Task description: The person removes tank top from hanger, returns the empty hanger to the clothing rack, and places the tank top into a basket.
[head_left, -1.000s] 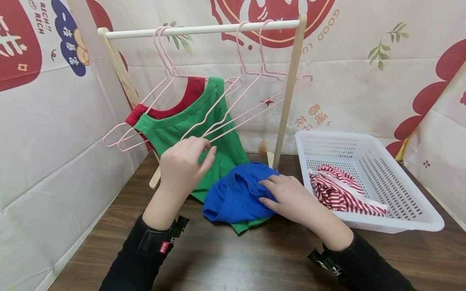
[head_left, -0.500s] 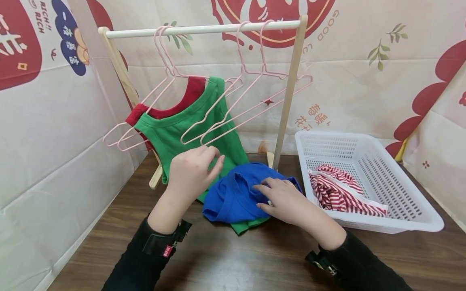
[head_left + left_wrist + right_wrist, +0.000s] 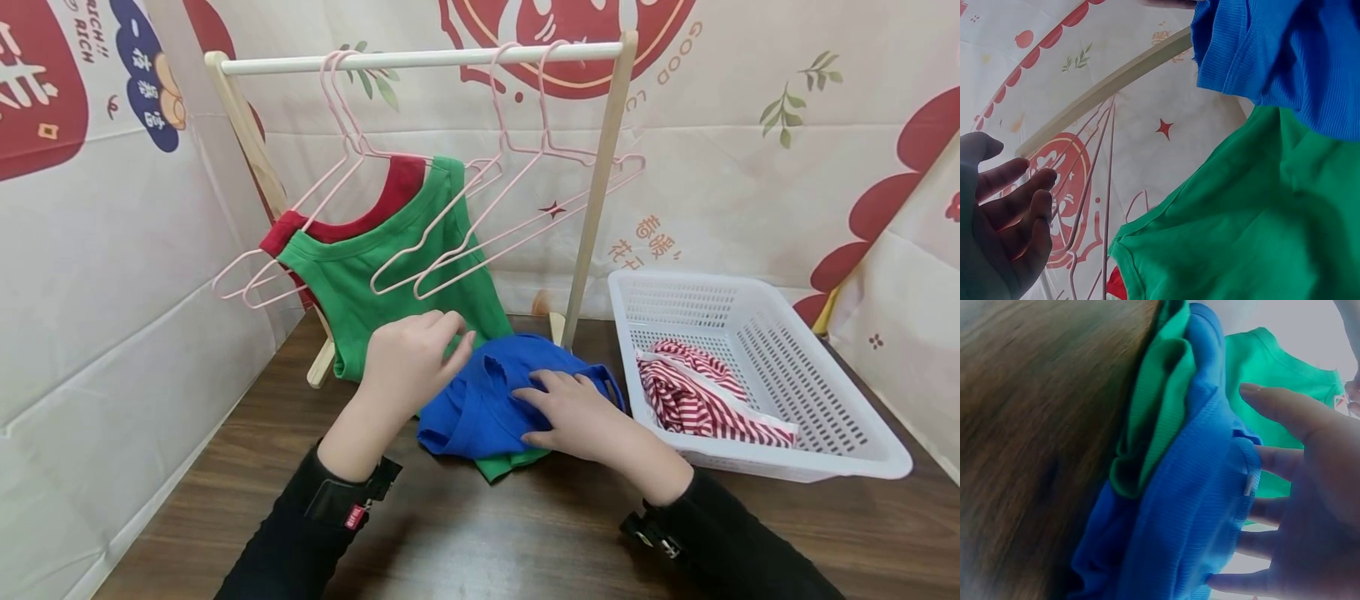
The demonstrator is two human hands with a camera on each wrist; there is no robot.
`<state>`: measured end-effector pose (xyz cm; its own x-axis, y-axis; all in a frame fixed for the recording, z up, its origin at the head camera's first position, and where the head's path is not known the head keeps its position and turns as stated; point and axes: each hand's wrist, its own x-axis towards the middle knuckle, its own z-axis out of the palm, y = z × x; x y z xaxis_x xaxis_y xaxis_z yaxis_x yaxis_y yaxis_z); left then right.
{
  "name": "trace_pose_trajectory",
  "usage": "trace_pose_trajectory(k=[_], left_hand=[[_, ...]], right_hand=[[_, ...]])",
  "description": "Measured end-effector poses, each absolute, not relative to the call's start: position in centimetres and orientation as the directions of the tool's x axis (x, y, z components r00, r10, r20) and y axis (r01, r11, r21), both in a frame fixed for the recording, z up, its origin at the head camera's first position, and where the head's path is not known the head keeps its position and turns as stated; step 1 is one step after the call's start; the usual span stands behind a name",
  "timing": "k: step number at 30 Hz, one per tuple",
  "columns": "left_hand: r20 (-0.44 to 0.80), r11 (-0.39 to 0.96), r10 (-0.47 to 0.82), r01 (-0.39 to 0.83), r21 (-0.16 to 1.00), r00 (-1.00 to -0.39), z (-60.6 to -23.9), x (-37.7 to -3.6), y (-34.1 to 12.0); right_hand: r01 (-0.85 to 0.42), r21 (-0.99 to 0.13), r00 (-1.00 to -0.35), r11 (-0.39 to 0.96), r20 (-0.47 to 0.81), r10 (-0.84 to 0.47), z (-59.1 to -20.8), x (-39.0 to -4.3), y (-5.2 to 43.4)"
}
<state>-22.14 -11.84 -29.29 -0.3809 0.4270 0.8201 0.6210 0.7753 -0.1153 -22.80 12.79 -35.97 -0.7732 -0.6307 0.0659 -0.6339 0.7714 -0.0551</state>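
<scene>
A crumpled blue garment (image 3: pixel 483 400) with ribbed edges lies on the table, with green fabric (image 3: pixel 510 462) poking out beneath it. My right hand (image 3: pixel 577 415) rests over its right side, fingers spread; in the right wrist view the fingertips touch the blue cloth. My left hand (image 3: pixel 408 362) hovers left of the blue garment, fingers loosely bent, holding nothing. Behind it a green sleeveless top (image 3: pixel 360 275) hangs on a pink hanger, in front of a red top (image 3: pixel 401 187). Two bare pink hangers (image 3: pixel 480 225) hang to their right.
A rack with a white bar (image 3: pixel 420 59) and wooden legs (image 3: pixel 600 192) carries the hangers. On the right stands a white perforated basket (image 3: pixel 832 383) with a red-and-white striped cloth (image 3: pixel 697 392) inside. Printed fabric walls enclose the dark wooden table (image 3: pixel 247 467).
My left hand has come down from the bare hangers, drawing slightly right and nearer. The right hand has slid a little left over the blue garment, whose right edge now shows.
</scene>
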Motion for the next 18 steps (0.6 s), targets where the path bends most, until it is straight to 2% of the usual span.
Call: trace_pose_trajectory(k=[10,18], left_hand=[[0.743,0.768,0.508,0.62,-0.161,-0.436,-30.4,-22.5,-11.2],[0.694,0.748,0.559,0.636,-0.188,-0.453,-31.3,-22.8,-10.9]], right_hand=[[-0.629,-0.014,-0.777,0.777,0.042,-0.628,-36.2,-23.5,12.3],[-0.602,0.024,-0.799,0.798,0.005,-0.602,-36.4,-24.0,11.9]])
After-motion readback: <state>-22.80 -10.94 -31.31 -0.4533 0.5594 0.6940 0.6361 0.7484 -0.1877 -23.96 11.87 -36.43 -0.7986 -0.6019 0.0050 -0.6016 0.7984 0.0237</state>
